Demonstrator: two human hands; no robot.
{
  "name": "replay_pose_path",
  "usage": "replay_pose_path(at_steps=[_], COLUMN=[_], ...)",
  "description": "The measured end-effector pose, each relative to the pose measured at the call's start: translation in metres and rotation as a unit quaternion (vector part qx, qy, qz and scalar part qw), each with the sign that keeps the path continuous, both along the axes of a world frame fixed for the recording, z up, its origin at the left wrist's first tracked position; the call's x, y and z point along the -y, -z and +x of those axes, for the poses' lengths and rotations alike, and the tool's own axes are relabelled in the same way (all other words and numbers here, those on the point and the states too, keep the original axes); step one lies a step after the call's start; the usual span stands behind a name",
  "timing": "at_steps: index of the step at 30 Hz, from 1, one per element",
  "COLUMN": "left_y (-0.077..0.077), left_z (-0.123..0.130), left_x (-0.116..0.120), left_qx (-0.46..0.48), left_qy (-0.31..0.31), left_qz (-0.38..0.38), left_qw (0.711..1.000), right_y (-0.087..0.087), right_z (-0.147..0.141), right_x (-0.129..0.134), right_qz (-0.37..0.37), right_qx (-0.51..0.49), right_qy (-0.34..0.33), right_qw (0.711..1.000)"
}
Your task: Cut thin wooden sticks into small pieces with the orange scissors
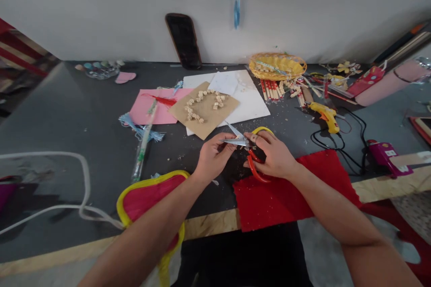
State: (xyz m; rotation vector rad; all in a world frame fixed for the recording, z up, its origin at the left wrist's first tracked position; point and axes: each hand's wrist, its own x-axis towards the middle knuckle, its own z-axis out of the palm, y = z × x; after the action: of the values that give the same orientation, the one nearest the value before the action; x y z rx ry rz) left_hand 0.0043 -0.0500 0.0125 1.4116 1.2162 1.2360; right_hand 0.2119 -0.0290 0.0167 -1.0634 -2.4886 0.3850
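Note:
My right hand (274, 154) is closed on a pair of scissors (237, 140) with red handles, their blades parted and pointing left. At the blades, my left hand (215, 154) pinches a small pale piece (239, 135), mostly hidden by fingers and metal. Just beyond the hands, a brown paper square (202, 130) carries small beige clusters (191, 113) set in a curve, plus a short separate group (218, 100). Under my right forearm lies a red cloth (269, 206) with jagged edges, reaching over the table's front edge.
A yellow glue gun (325, 116) with a black cord lies right, near a purple box (390, 157). At the back are a wicker basket (257, 71), red-tipped sticks (271, 90) and a leaning phone (184, 40). Left are pink paper (138, 106), blue tassels (134, 128) and a yellow-rimmed pink piece (148, 197).

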Motion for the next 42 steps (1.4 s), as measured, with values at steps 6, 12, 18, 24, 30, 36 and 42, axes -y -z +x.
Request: replay_pose_path(at_steps=[6, 12, 18, 24, 30, 36, 42], left_y=[-0.0008, -0.0046, -0.0044, -0.0022, -0.0026, -0.0055, -0.0091], left_z=[0.0012, 0.0011, 0.0006, 0.0008, 0.0016, -0.0007, -0.0039], left_x=[0.0007, 0.0020, 0.0013, 0.0007, 0.0020, 0.0016, 0.0014], left_qx=[0.023, 0.009, -0.013, -0.002, -0.001, -0.001, -0.030], left_qy=[-0.003, 0.001, 0.009, 0.001, -0.013, 0.009, 0.037], left_qz=[-0.015, -0.003, 0.015, 0.009, 0.001, 0.036, 0.028], left_qw=[1.000, 1.000, 1.000, 1.000, 1.000, 0.999, 0.998], right_y=[-0.0013, -0.0046, -0.0030, 0.0009, -0.0028, -0.0049, -0.0055], right_z=[0.0001, 0.0003, -0.0001, -0.0025, -0.0043, -0.0026, -0.0013], right_x=[0.0002, 0.0006, -0.0002, 0.0036, 0.0088, 0.0056, 0.0043], right_qz=[-0.002, -0.011, 0.012, 0.008, 0.004, 0.028, 0.037], right_qx=[-0.006, -0.014, -0.006, 0.005, 0.008, 0.022, 0.008], right_qy=[-0.003, -0.016, -0.017, -0.002, 0.011, 0.003, -0.012], right_qw=[1.000, 1.000, 1.000, 1.000, 1.000, 0.999, 0.999])
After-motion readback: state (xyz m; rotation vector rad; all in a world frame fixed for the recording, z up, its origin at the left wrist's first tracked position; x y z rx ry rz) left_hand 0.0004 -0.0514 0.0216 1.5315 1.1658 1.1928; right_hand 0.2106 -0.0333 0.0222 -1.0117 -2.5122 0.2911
